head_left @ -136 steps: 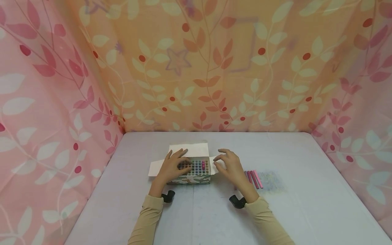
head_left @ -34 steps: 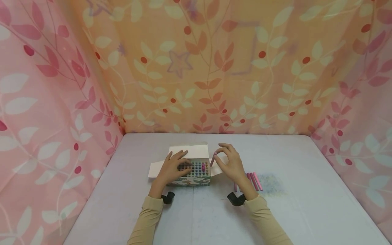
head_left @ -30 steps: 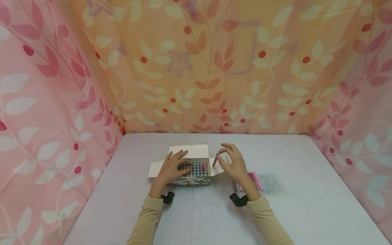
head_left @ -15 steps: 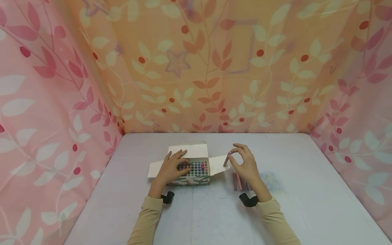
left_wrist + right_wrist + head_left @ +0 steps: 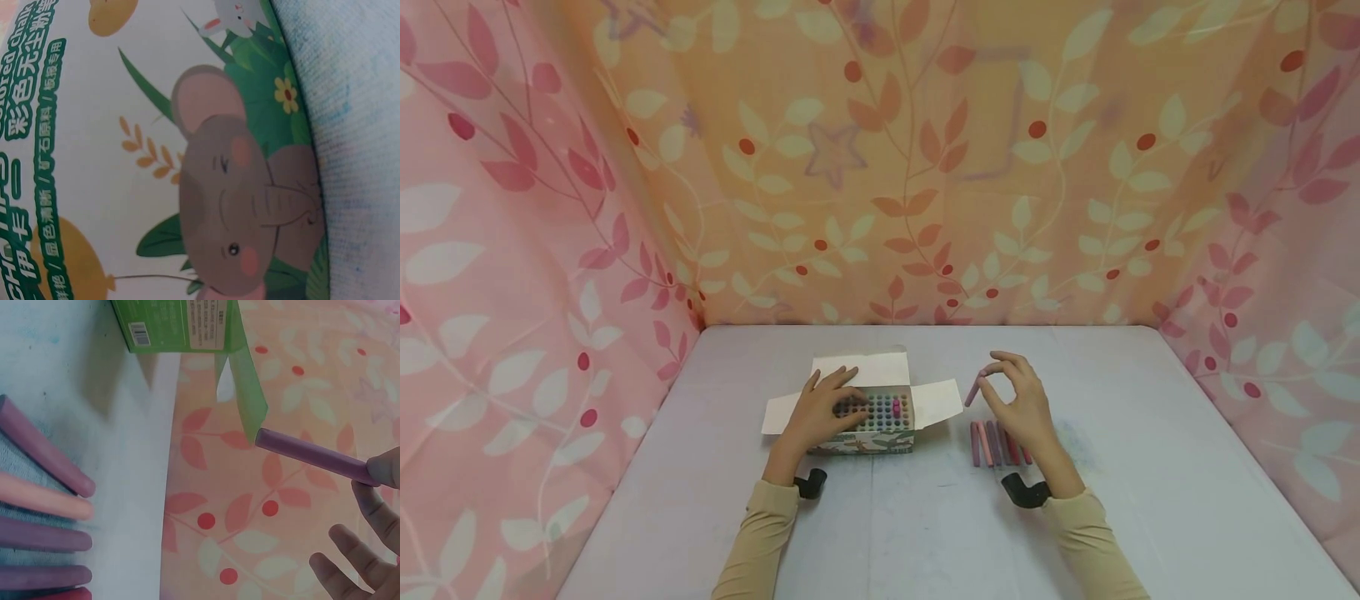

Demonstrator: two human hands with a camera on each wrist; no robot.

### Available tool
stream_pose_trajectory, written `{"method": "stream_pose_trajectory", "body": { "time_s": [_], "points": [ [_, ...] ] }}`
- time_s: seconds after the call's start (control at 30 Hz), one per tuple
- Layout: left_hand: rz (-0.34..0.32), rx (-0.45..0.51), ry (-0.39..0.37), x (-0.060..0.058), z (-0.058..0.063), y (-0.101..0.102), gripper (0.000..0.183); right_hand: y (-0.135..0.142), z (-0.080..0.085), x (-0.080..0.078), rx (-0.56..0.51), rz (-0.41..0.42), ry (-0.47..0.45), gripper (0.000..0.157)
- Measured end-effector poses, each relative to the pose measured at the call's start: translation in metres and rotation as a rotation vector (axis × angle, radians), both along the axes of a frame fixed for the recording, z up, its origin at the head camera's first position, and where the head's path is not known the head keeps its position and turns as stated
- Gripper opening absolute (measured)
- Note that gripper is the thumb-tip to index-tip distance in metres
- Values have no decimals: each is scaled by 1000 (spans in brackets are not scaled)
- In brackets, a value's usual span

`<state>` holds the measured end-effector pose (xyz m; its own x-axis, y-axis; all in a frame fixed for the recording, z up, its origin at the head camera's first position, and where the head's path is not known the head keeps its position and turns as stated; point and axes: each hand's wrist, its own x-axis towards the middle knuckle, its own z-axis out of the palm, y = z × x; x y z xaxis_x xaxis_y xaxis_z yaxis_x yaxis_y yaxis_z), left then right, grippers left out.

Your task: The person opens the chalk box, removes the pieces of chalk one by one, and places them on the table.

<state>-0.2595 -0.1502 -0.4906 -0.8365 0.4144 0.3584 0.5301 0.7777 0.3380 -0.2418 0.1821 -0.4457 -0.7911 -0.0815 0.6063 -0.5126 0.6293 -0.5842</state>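
In the head view, my left hand (image 5: 823, 410) rests over the left part of an open box of coloured chalk (image 5: 861, 442), fingers spread. Chalk ends fill the box in rows, and a pink chalk (image 5: 897, 408) stands higher than those around it. My right hand (image 5: 1024, 408) pinches a purple chalk (image 5: 315, 456) by one end between thumb and finger; its other fingers are loose. This stick is in the air, right of the box. Below the right hand, a row of chalks (image 5: 987, 443) in purples, pinks and reds lies on the table, partly hidden by the wrist.
White flaps (image 5: 937, 402) of the box stand out to the left, right and back. A bluish chalk smudge (image 5: 1075, 442) marks the white tablecloth (image 5: 910, 533) by the right forearm. Leaf-patterned curtains (image 5: 880, 167) surround the table.
My right hand has moved right, away from the box's edge, carrying the purple chalk over beyond the right flap. The left ends of the chalk row now show. My left hand has stayed put.
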Motion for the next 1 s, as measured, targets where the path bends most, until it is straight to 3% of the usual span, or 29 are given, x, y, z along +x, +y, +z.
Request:
{"method": "stream_pose_trajectory", "body": {
  "time_s": [0.53, 1.0],
  "points": [
    [-3, -6, -1, 0, 0, 0, 22, 25, 3, 8, 43, -29, -26, 11],
    [-5, -4, 9, 0, -1, 0, 21, 56, 1, 9, 170, -98, -119, 11]
  ]
}}
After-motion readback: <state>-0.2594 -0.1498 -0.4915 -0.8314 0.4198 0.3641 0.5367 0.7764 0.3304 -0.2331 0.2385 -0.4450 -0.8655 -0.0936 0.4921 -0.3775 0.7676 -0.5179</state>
